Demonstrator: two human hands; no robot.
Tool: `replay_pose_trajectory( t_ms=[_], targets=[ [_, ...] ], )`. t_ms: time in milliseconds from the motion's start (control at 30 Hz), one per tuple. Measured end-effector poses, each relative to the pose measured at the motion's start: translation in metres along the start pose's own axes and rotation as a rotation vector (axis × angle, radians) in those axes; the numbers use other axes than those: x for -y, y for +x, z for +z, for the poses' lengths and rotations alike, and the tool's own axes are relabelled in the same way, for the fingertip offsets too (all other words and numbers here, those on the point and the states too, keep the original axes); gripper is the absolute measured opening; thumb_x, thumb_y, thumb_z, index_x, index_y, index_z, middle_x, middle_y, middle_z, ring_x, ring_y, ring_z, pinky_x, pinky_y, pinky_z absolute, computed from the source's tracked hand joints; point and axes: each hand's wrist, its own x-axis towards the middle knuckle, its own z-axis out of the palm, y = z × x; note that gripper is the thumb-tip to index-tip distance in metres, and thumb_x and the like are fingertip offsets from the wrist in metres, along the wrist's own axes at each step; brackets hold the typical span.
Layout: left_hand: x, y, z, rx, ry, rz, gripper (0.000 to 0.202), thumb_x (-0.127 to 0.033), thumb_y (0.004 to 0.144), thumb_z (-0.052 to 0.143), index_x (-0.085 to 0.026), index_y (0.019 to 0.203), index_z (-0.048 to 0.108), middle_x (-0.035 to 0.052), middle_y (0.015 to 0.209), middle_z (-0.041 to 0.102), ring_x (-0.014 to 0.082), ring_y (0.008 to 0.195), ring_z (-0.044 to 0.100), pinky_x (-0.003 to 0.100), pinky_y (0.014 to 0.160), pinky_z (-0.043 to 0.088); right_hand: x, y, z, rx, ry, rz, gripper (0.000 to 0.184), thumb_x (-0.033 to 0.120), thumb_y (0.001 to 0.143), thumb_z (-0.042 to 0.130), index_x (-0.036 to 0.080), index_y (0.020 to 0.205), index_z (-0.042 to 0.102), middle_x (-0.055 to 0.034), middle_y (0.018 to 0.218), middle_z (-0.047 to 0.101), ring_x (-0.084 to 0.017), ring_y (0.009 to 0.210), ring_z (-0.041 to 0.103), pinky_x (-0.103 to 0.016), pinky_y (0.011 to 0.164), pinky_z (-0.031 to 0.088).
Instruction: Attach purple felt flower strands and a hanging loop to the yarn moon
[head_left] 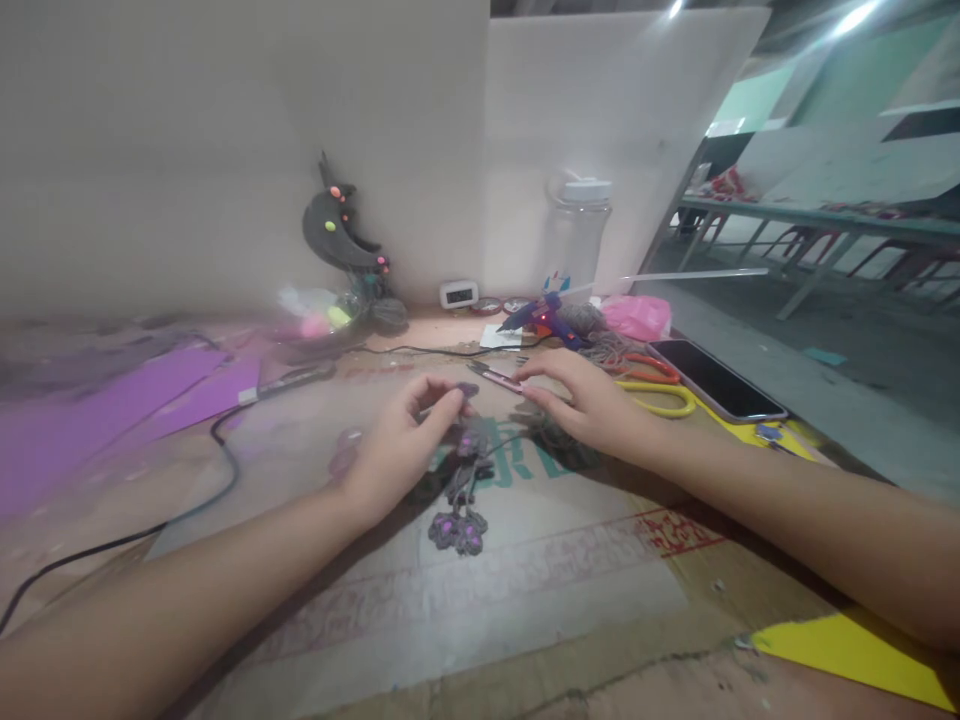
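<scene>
My left hand (409, 435) pinches a small dark purple piece (466, 389) between thumb and fingertips. Below those fingertips, grey yarn flowers (459, 530) with bright purple centres lie on the cardboard, joined by yarn strands. My right hand (592, 400) has its thumb and fingers closed on a slim pinkish tool (499, 378) with a dark narrow end pointing left towards the purple piece. Whether the tool is a pair of tweezers cannot be made out. A dark bundle of yarn (562, 440) lies in shadow under my right hand.
Behind my right hand are a blue glue gun (551, 320), grey yarn (585, 320), scissors with yellow handles (671, 400) and a phone (720, 380). A bottle (577, 240) and clock (458, 295) stand further back. A black cable (229, 450) and purple sheets (135, 410) lie left.
</scene>
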Motion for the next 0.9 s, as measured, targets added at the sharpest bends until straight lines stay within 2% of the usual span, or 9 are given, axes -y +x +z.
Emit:
replay_pose_trajectory(
  t_ms=[100, 200, 333, 433, 533, 633, 700, 800, 900],
  targets=[
    [0.001, 0.005, -0.002, -0.046, -0.044, 0.030, 0.017, -0.036, 0.090, 0.054, -0.019, 0.088, 0.053, -0.0030, 0.071, 0.059, 0.0124, 0.071, 0.057, 0.024, 0.070, 0.044, -0.013, 0.003, -0.003, 0.023, -0.073, -0.010, 0.018, 0.028, 0.092, 0.051, 0.019, 0.103, 0.062, -0.0104, 0.104, 0.066, -0.025, 0.099, 0.058, -0.041, 0.088, 0.044],
    [0.001, 0.007, -0.003, -0.053, -0.030, 0.019, 0.015, -0.034, 0.090, 0.053, -0.019, 0.086, 0.053, -0.0045, 0.067, 0.054, 0.0116, 0.067, 0.053, 0.024, 0.068, 0.043, -0.030, 0.004, -0.004, 0.009, -0.134, 0.046, 0.012, 0.028, 0.089, 0.053, 0.018, 0.091, 0.059, -0.0101, 0.094, 0.063, -0.025, 0.091, 0.057, -0.040, 0.083, 0.045],
    [0.001, 0.007, -0.003, -0.007, 0.002, 0.005, 0.020, -0.037, 0.089, 0.054, -0.018, 0.086, 0.056, -0.0025, 0.072, 0.056, 0.0120, 0.068, 0.054, 0.024, 0.066, 0.044, -0.058, 0.008, -0.008, -0.230, -0.128, 0.318, 0.013, 0.030, 0.083, 0.059, 0.018, 0.086, 0.055, -0.0078, 0.089, 0.060, -0.022, 0.085, 0.057, -0.039, 0.080, 0.047],
    [0.003, 0.008, -0.001, 0.032, 0.003, -0.010, 0.022, -0.039, 0.089, 0.054, -0.017, 0.090, 0.059, -0.0002, 0.076, 0.059, 0.0135, 0.071, 0.057, 0.024, 0.065, 0.045, -0.078, 0.011, -0.014, -0.340, -0.038, 0.476, 0.029, 0.030, 0.080, 0.063, 0.015, 0.104, 0.057, -0.0112, 0.104, 0.062, -0.024, 0.096, 0.060, -0.042, 0.088, 0.048],
    [0.005, 0.009, 0.000, 0.046, -0.010, -0.027, 0.022, -0.039, 0.088, 0.055, -0.018, 0.090, 0.059, 0.0006, 0.076, 0.061, 0.0139, 0.070, 0.057, 0.025, 0.064, 0.045, -0.092, 0.017, -0.018, -0.262, 0.023, 0.565, 0.049, 0.031, 0.082, 0.062, 0.014, 0.126, 0.050, -0.0156, 0.128, 0.058, -0.025, 0.113, 0.057, -0.043, 0.097, 0.046],
    [0.006, 0.010, 0.001, 0.058, -0.027, -0.041, 0.021, -0.038, 0.088, 0.055, -0.018, 0.090, 0.059, 0.0012, 0.078, 0.063, 0.0143, 0.072, 0.058, 0.026, 0.068, 0.045, -0.098, 0.030, -0.020, -0.128, -0.007, 0.604, 0.058, 0.031, 0.084, 0.061, 0.014, 0.136, 0.043, -0.0161, 0.139, 0.051, -0.025, 0.122, 0.053, -0.041, 0.104, 0.042],
    [0.007, 0.010, 0.002, 0.070, -0.010, -0.057, 0.022, -0.039, 0.088, 0.055, -0.018, 0.091, 0.060, 0.0017, 0.080, 0.063, 0.0148, 0.075, 0.058, 0.026, 0.071, 0.045, -0.101, 0.041, -0.018, -0.073, -0.025, 0.608, 0.054, 0.032, 0.083, 0.063, 0.014, 0.132, 0.049, -0.0146, 0.134, 0.057, -0.025, 0.119, 0.057, -0.039, 0.102, 0.043],
    [0.007, 0.010, 0.002, 0.085, 0.027, -0.086, 0.024, -0.041, 0.089, 0.054, -0.018, 0.091, 0.060, 0.0018, 0.081, 0.063, 0.0153, 0.077, 0.058, 0.026, 0.072, 0.044, -0.109, 0.057, -0.012, -0.015, -0.036, 0.636, 0.039, 0.035, 0.082, 0.065, 0.016, 0.115, 0.063, -0.0111, 0.116, 0.069, -0.025, 0.103, 0.065, -0.034, 0.091, 0.049],
    [0.007, 0.010, 0.002, 0.088, 0.030, -0.100, 0.025, -0.042, 0.088, 0.053, -0.018, 0.091, 0.059, 0.0015, 0.081, 0.062, 0.0154, 0.077, 0.058, 0.026, 0.071, 0.043, -0.118, 0.067, -0.005, 0.007, -0.058, 0.688, 0.030, 0.035, 0.079, 0.067, 0.015, 0.102, 0.068, -0.0083, 0.099, 0.074, -0.022, 0.091, 0.068, -0.030, 0.081, 0.050]
  ],
)
